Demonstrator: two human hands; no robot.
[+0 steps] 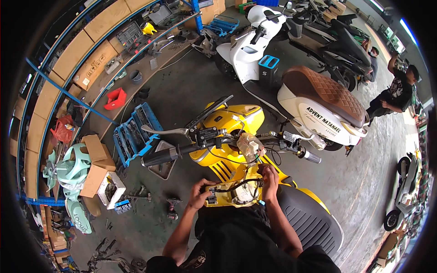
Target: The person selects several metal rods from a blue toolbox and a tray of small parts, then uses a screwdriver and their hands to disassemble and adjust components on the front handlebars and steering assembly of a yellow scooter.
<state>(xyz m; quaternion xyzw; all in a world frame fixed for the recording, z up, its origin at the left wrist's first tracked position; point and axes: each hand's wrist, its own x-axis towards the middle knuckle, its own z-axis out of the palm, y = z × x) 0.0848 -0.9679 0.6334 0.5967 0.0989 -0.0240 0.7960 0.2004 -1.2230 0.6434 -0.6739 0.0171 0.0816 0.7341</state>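
Observation:
In front of my body is a yellow scooter handlebar cover (224, 198), its hollow side up. Inside it I see a clear-white part, a black cable and small switch connectors. My left hand (198, 194) grips the cover's left end, fingers closed around the edge beside a grey switch. At the other end my right hand (270, 180) has its fingers closed at the rim by the black cable. Just beyond is the yellow scooter (246, 119) with its bare handlebar (184, 149) exposed. A wrapped bundle of wiring (250, 145) sits at the handlebar's middle.
A black seat (305, 218) lies close to my right. On the floor to the left are a blue toolbox (135, 132), a metal tray (164, 166) and a cordless drill (172, 208). A white scooter (318, 119) stands ahead; a person (395, 93) is at the far right.

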